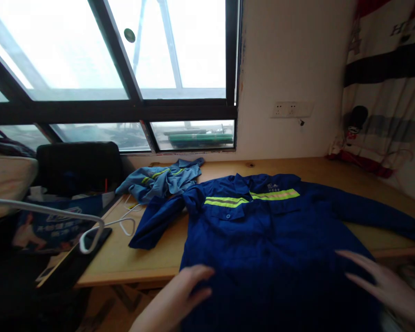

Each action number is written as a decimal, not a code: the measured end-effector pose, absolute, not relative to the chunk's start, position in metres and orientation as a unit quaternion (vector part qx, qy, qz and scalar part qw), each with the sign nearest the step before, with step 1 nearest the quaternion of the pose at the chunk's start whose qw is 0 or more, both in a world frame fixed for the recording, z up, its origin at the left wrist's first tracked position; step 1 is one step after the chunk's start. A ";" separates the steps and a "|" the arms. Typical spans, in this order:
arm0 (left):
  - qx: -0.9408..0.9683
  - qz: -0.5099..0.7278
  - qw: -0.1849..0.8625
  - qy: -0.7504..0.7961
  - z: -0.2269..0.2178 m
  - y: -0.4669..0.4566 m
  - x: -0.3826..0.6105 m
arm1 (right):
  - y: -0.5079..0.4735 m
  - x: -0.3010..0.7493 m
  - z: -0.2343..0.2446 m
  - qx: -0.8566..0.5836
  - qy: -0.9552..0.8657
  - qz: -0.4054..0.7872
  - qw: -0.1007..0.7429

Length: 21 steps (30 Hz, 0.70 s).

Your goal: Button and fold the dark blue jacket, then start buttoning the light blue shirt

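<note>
A dark blue work jacket [263, 244] with yellow-green reflective stripes lies spread over the wooden table [134, 263], its lower part hanging past the front edge. Its sleeves reach out to both sides. At the jacket's left edge is my left hand [180, 295], thumb and fingers apart. My right hand [380, 286] is by the opposite edge with fingers spread; whether either hand touches the cloth I cannot tell. Behind the left sleeve lies a crumpled lighter blue garment [162, 180] with similar stripes.
White hangers [90, 240] jut in over the table's left end. Beside it stand a black chair back [79, 161] and a printed bag [55, 226]. A window [180, 46] and a wall socket [290, 109] are behind; a curtain [390, 92] hangs at right.
</note>
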<state>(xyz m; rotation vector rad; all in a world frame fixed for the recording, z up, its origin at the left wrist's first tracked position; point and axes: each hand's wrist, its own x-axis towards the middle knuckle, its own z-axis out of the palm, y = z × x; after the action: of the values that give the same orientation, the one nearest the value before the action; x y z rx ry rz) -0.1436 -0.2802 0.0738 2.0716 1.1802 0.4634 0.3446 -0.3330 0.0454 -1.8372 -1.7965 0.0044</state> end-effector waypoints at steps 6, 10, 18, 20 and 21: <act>0.797 0.245 0.161 0.527 0.059 -0.118 -0.042 | -0.148 0.223 0.046 -0.640 -0.728 0.036 0.244; 0.746 0.150 0.101 0.641 0.026 -0.059 -0.049 | -0.091 0.215 0.015 -0.733 -0.675 0.051 0.073; 0.656 0.120 0.064 0.742 0.005 -0.019 -0.080 | -0.057 0.226 0.011 -0.799 -0.597 0.034 0.068; 0.659 0.120 0.059 0.740 0.004 -0.016 -0.079 | -0.060 0.205 0.010 -0.779 -0.619 0.022 0.096; 0.662 0.120 0.058 0.737 0.004 -0.014 -0.080 | -0.063 0.193 0.008 -0.753 -0.649 0.017 0.109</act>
<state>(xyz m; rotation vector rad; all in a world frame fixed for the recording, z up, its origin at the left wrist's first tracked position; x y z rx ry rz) -0.0797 -0.0145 0.0038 2.0071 2.2342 0.3641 0.1931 -0.0633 0.0083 -2.2136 -1.9071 0.0487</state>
